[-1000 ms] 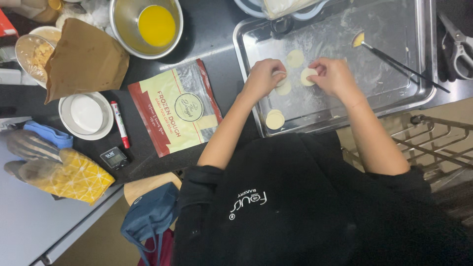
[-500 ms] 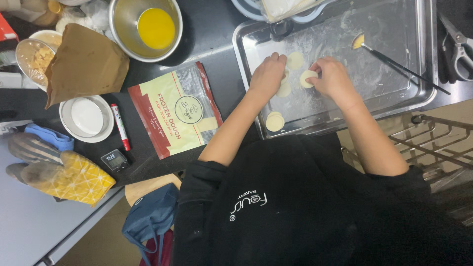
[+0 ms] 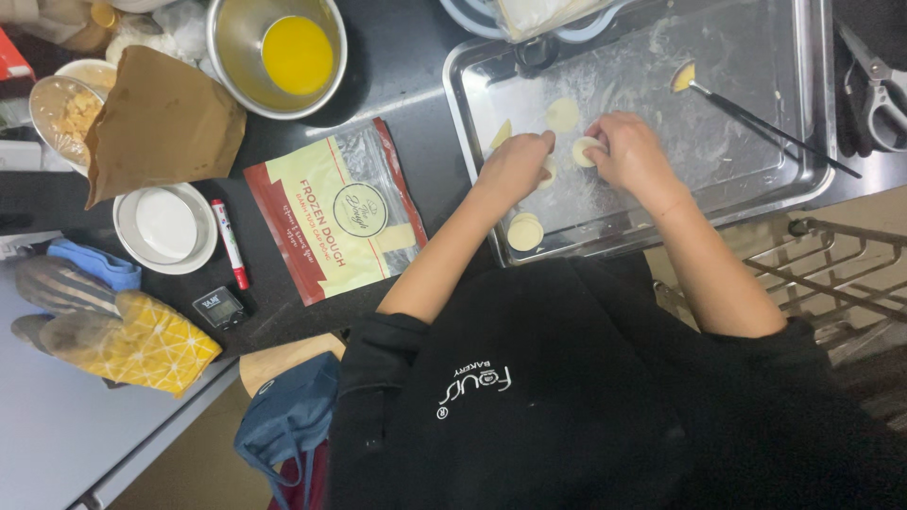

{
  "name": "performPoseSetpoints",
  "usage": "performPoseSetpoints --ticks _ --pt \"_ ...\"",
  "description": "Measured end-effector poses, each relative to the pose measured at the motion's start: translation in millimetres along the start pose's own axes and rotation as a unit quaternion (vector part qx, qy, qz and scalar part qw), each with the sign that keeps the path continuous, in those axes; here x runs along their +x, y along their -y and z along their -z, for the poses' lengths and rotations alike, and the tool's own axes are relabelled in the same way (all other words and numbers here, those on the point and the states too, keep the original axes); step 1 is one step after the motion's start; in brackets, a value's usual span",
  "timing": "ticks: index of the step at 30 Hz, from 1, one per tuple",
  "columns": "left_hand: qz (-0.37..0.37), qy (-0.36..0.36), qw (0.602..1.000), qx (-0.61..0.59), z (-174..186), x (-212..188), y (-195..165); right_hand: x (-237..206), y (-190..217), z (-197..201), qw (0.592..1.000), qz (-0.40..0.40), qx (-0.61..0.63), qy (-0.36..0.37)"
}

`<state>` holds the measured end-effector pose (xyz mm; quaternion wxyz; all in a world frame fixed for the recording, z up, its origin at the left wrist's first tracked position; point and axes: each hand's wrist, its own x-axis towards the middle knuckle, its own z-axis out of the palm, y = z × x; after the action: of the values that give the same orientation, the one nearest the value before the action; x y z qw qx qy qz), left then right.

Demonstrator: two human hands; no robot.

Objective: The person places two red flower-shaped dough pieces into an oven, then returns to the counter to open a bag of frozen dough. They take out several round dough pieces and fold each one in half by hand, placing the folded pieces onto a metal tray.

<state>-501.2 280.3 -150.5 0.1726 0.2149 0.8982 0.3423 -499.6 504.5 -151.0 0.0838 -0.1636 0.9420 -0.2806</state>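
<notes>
Fingers of the right hand [image 3: 631, 156] pinch a dough round [image 3: 586, 151]; left hand [image 3: 515, 165] curled beside, brush [image 3: 756, 118] nearby.

Steel bowl [image 3: 236, 47] holding yellow liquid far left; red dough bag [image 3: 335, 212], marker [image 3: 230, 243], oven mitts [image 3: 113, 331] lying nearer.

Metal tray [image 3: 803, 179] sits on the table [image 3: 406, 66]. Both hands rest in the tray: left hand [image 3: 515, 168], right hand [image 3: 631, 151] at a dough round [image 3: 586, 151]. Brush [image 3: 756, 118] lies right of them. Dough bag [image 3: 335, 212] lies left of the tray, bowl [image 3: 279, 52] behind it.
</notes>
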Motion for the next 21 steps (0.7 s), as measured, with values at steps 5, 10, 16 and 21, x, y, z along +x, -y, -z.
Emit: performPoseSetpoints --ticks 5,10,16,21 --pt "-0.072 -0.080 0.993 0.050 -17.8 -1.8 2.9 3.3 -4.7 2.7 1.000 0.023 -0.002 0.013" --pt "-0.061 -0.068 0.991 0.094 -17.0 -7.2 -5.6 10.8 -3.5 12.1 0.996 0.078 -0.019 0.043" --pt "0.059 -0.001 0.990 -0.129 10.6 -38.5 -7.8 43.7 4.9 17.0 0.984 -0.082 0.107 0.113" --pt "0.044 0.069 0.982 -0.170 5.0 -72.3 -5.7 63.4 5.6 0.6 0.997 -0.027 0.041 0.052"
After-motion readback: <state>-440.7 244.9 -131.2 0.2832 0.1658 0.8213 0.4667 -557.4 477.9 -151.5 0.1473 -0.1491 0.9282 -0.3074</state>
